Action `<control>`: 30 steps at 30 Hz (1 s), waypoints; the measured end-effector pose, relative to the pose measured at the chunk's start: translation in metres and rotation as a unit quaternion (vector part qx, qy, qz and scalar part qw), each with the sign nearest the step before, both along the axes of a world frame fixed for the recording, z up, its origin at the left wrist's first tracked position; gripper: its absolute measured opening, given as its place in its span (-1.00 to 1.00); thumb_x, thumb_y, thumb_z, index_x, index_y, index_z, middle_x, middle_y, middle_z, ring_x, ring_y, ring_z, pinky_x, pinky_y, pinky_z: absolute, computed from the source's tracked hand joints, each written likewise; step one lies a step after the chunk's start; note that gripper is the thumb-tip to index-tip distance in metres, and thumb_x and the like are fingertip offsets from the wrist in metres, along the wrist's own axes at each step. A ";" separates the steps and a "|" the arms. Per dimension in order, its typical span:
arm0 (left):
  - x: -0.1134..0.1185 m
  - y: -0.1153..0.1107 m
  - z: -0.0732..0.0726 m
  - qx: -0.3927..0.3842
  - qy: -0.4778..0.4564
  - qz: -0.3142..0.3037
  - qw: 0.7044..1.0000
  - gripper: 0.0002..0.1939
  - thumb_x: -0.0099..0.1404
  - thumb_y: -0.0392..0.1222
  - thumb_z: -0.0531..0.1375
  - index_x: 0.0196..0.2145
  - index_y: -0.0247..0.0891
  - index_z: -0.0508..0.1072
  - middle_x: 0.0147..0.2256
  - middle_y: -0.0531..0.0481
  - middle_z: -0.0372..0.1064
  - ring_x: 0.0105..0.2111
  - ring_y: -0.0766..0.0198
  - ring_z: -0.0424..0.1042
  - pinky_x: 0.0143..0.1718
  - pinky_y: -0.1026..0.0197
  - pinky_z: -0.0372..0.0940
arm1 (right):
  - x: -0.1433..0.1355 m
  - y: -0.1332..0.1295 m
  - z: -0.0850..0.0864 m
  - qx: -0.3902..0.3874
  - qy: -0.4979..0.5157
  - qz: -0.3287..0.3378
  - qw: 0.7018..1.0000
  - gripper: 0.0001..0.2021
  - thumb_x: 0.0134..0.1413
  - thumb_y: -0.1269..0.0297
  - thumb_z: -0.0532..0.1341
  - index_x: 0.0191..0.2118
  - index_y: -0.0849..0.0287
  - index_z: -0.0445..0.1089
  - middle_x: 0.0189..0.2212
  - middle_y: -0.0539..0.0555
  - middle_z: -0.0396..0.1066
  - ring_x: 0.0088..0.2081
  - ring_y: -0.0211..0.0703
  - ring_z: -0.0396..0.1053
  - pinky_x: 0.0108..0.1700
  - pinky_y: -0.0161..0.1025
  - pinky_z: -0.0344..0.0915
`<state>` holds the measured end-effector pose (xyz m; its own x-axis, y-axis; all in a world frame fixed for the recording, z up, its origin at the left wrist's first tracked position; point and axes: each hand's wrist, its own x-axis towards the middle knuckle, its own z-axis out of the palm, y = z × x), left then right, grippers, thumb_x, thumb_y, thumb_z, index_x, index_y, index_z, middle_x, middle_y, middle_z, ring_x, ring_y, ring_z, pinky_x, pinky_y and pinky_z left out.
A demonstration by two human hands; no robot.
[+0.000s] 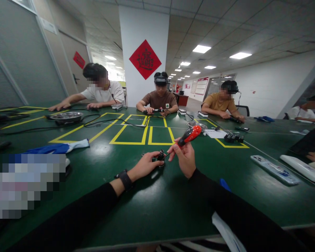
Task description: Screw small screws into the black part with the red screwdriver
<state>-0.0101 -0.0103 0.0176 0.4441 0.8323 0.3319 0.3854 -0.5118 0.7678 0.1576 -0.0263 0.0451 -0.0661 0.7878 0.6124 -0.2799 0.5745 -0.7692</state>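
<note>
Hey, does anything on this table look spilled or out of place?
Nothing looks spilled, but a white strip beside the right sleeve looks odd: it lies askew, seemingly overhanging the near edge of the table.

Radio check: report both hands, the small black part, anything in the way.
Left hand pinching small black part, upright. Right hand holding screwdriver, angled towards part; contact unclear. Blue cloth off left, clear of both hands.

Screwdriver (191,135) angled at small black part (161,159)

The left hand's grip (145,166) holds the part upright on the green worktop (147,206); the right hand's grip (185,158) has the screwdriver by its red-and-black handle, shaft slanting down towards the part. A phone (273,169) lies to the right. Beyond yellow tape outlines (128,142), three people (161,100) sit across.
</note>
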 end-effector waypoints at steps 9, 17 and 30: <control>0.000 0.000 -0.001 0.054 0.013 0.007 0.998 -0.70 0.10 -0.19 0.22 -0.18 -0.30 0.41 -0.28 -0.01 0.42 -0.28 0.24 0.36 -0.19 0.23 0.23 | -0.001 -0.003 -0.002 0.010 -0.024 -0.008 1.000 -0.81 0.06 0.24 0.18 -0.21 0.13 0.19 -0.53 -0.09 0.38 -0.66 -0.37 0.30 -0.56 -0.36 0.27; 0.000 -0.001 -0.001 0.045 0.016 0.001 0.999 -0.71 0.11 -0.18 0.21 -0.19 -0.30 0.41 -0.28 -0.02 0.41 -0.27 0.24 0.35 -0.19 0.21 0.22 | 0.001 -0.004 -0.002 0.027 -0.032 -0.013 0.999 -0.82 0.08 0.25 0.16 -0.20 0.14 0.19 -0.52 -0.08 0.37 -0.65 -0.36 0.30 -0.55 -0.35 0.27; 0.000 -0.003 0.004 0.033 0.027 0.022 0.999 -0.76 0.14 -0.13 0.17 -0.26 -0.32 0.45 -0.33 0.00 0.43 -0.32 0.23 0.36 -0.24 0.24 0.22 | 0.001 -0.004 0.000 0.015 -0.022 -0.004 1.000 -0.81 0.07 0.26 0.17 -0.20 0.13 0.18 -0.53 -0.10 0.38 -0.66 -0.37 0.32 -0.57 -0.37 0.25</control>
<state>-0.0096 -0.0132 0.0214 0.4258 0.8284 0.3640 0.4484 -0.5426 0.7103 0.1582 -0.0303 0.0453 -0.0877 0.7702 0.6317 -0.2410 0.5989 -0.7637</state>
